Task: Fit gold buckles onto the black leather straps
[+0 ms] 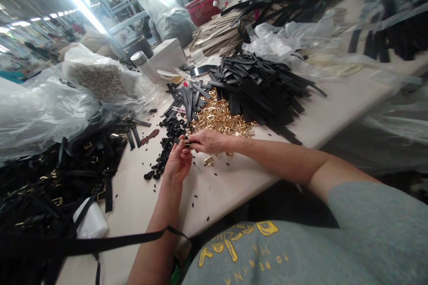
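Note:
My left hand (178, 164) and my right hand (209, 140) meet over the table, fingers pinched together on a small black piece with a gold buckle (186, 143). Just beyond them lies a heap of gold metal buckles (219, 118). A trail of small black loops (167, 144) runs to the left of my hands. Short black straps (189, 97) are fanned out behind the buckles, and a big pile of black straps (261, 87) lies to the right of them.
A heap of black straps with gold buckles (50, 178) fills the left, with a white roll (92, 222) at its edge. Clear plastic bags (47, 107), a metal bottle (142, 63), a white box (169, 53) and beige strips (220, 31) crowd the back. The table edge (334, 133) runs along the right.

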The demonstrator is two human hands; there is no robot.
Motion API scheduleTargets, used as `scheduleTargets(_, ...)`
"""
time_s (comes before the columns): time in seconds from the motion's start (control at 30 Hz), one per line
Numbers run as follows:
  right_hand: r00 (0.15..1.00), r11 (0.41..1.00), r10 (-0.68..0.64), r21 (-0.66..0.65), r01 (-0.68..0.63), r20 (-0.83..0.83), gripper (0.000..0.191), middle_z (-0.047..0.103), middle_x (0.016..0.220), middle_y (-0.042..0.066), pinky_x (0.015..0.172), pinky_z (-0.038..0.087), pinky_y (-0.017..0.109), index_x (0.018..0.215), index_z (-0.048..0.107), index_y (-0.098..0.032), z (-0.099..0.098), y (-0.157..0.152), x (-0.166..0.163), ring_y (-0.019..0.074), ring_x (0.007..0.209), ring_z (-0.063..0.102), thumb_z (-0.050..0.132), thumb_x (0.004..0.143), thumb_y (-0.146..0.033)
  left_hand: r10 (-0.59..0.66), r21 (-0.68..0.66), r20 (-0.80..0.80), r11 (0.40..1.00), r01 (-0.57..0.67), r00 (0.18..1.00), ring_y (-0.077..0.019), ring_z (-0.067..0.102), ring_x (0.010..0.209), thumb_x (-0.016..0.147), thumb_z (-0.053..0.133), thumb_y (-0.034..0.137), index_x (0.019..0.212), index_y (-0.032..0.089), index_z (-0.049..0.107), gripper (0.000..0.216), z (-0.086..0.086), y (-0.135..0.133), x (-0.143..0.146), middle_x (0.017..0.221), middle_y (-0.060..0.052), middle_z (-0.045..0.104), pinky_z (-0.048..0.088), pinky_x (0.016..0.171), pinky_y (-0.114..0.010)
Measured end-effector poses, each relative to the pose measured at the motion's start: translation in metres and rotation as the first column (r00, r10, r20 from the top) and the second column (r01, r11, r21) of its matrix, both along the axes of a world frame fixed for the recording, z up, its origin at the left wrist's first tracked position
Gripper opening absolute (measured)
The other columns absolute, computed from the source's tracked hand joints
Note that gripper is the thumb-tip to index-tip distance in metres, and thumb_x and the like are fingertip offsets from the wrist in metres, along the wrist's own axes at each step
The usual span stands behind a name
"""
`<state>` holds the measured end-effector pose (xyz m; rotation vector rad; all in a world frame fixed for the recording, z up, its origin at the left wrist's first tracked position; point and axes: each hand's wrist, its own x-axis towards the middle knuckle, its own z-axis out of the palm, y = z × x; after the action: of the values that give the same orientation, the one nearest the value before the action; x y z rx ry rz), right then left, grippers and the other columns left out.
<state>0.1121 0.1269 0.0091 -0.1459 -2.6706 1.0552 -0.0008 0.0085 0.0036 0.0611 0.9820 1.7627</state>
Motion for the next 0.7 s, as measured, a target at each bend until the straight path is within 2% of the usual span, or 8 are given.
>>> scheduleTargets(0.13, 0.998, 0.999, 0.043, -0.026, -0.044, -0.042, 0.018, 0.061, 0.073, 0.003, 0.065, 0.035, 0.022, 0.082, 0.059, -0.012, 0.0014, -0.0011, 0.0004, 0.0109, 0.066, 0.05, 0.047, 0.092, -0.02, 0.037, 0.008, -0.133, 0.999, -0.036, 0.99, 0.0007, 0.044, 0.043, 0.068, 0.081, 0.011, 0.088, 0.013, 0.065, 0.026, -0.0066, 0.0025, -0.0021, 0.068, 0.004, 0.057, 0.034, 0.038, -0.006)
scheduleTargets(0.33, 0.99, 0.987, 0.111, -0.103, -0.119, -0.088, 0.027, 0.059, 0.071, 0.0, 0.06, 0.036, 0.02, 0.076, 0.057, -0.012, 0.0001, 0.0023, 0.002, 0.0073, 0.057, 0.048, 0.043, 0.095, -0.025, 0.06, 0.034, -0.293, 0.998, -0.053, 0.954, -0.0008, 0.045, 0.042, 0.049, 0.092, 0.021, 0.069, 0.013, 0.057, 0.041, -0.0094, 0.0048, -0.0052, 0.062, 0.003, 0.057, 0.033, 0.037, -0.007)
scheduleTargets(0.47, 0.993, 0.987, 0.079, -0.132, -0.09, -0.09, 0.027, 0.06, 0.066, 0.0, 0.058, 0.035, 0.018, 0.075, 0.06, -0.012, -0.0016, 0.0061, 0.0016, 0.0066, 0.056, 0.049, 0.047, 0.093, -0.027, 0.047, 0.015, -0.39, 0.999, -0.044, 0.92, -0.0025, 0.048, 0.044, 0.047, 0.092, 0.023, 0.069, 0.013, 0.057, 0.042, -0.0086, 0.0054, -0.0044, 0.06, 0.003, 0.057, 0.035, 0.039, -0.008)
scheduleTargets(0.7, 0.999, 0.958, -0.016, -0.288, 0.002, -0.045, 0.034, 0.056, 0.057, -0.002, 0.05, 0.032, 0.018, 0.069, 0.061, -0.011, 0.0006, 0.0084, 0.0038, 0.0056, 0.049, 0.048, 0.052, 0.089, -0.037, -0.012, 0.004, -0.415, 1.0, 0.015, 0.91, -0.0041, 0.052, 0.05, 0.05, 0.091, 0.023, 0.077, 0.014, 0.066, 0.038, -0.0048, -0.0008, -0.0026, 0.066, 0.0, 0.06, 0.035, 0.04, -0.009)
